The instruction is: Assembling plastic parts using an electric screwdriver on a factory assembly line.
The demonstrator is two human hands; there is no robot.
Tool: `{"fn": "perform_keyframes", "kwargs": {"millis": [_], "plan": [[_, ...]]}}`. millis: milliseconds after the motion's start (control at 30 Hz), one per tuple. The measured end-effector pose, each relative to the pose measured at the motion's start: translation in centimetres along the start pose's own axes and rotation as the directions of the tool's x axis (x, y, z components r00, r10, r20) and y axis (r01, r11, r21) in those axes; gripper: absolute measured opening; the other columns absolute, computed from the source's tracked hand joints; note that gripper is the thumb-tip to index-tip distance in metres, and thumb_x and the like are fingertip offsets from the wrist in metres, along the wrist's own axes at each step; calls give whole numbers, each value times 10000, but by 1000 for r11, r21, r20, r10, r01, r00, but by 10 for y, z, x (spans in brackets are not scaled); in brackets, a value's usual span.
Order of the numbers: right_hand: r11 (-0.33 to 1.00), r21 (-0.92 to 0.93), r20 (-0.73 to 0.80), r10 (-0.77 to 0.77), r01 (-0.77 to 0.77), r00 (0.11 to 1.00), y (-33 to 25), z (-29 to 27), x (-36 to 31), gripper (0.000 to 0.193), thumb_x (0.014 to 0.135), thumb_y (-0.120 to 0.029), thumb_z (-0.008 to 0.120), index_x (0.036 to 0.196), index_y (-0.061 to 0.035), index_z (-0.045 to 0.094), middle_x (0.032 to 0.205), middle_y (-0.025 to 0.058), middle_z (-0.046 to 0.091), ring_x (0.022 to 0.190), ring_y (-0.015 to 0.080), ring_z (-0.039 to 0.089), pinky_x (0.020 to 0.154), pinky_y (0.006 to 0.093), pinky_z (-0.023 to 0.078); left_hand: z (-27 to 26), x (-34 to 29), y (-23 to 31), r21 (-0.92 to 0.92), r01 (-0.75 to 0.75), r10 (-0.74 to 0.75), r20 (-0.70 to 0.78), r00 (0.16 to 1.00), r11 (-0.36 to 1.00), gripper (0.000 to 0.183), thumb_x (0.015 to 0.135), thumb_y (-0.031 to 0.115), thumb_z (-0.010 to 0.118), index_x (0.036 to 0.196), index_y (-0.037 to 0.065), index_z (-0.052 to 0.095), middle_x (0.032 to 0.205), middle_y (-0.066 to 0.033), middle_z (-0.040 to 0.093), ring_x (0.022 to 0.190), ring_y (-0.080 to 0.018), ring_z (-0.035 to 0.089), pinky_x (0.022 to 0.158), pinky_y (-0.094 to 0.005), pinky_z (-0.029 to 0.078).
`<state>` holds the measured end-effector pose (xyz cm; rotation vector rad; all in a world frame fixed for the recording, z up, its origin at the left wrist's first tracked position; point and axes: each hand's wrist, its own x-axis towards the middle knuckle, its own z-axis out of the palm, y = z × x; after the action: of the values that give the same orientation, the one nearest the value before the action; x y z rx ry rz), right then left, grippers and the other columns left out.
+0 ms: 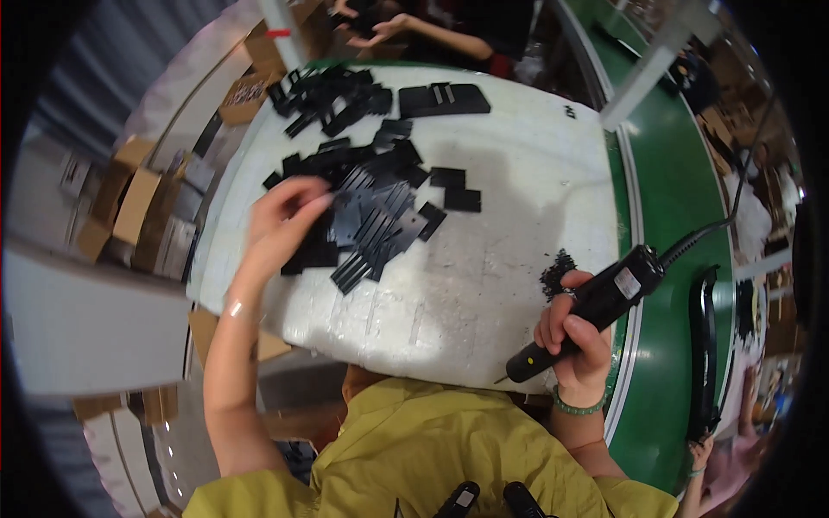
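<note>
In my right hand (574, 332) is a black electric screwdriver (604, 298), fingers wrapped round its body. Its thin bit points down and left near the front edge of the white table, and a cable runs from its back end. My left hand (289, 216) is over the left side of a pile of flat black plates (332, 160). Its fingers are curled and blurred, so I cannot make out whether anything is between them. Several grey, ribbed strips (376, 216) lie among the plates. Beside my right hand sits a heap of small dark screws (558, 269).
The white table (449, 319) has a second heap of black parts (332, 95) at the far left and a black case-like piece (445, 100) beside it. Along the right runs a green conveyor (661, 337) carrying a long black part (704, 354). Cardboard boxes (129, 207) stand at left; people work nearby.
</note>
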<state>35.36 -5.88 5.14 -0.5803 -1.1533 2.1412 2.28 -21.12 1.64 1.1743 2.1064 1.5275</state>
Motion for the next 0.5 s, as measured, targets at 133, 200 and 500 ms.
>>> {"fn": "perform_keyframes", "kwargs": {"millis": [133,200,500], "plan": [[993,-9,-129,-115,115,985,-14,-8,-26,469,710,-93,588,1129,3,400,575,59,452,477,136,420,492,276,367,82,146,-20,512,-535,444,300,845,672,464,786,270,668,1199,99,544,1243,-189,502,1174,-341,440,957,-383,384],[975,-101,-181,-212,196,960,-18,-14,-37,444,756,-113,568,1143,-8,376,543,28,408,435,106,386,463,247,351,112,188,-27,614,-409,249,332,910,675,729,748,374,686,1366,168,360,1397,-240,299,1303,-388,265,1050,-413,283],[970,-97,-352,-243,224,904,-27,-34,-47,458,724,-107,578,1121,9,382,555,28,412,456,116,402,484,259,357,137,211,-24,654,-385,212,331,919,651,795,576,403,754,1286,172,480,1113,-295,505,1049,-391,521,926,-389,422]]}}
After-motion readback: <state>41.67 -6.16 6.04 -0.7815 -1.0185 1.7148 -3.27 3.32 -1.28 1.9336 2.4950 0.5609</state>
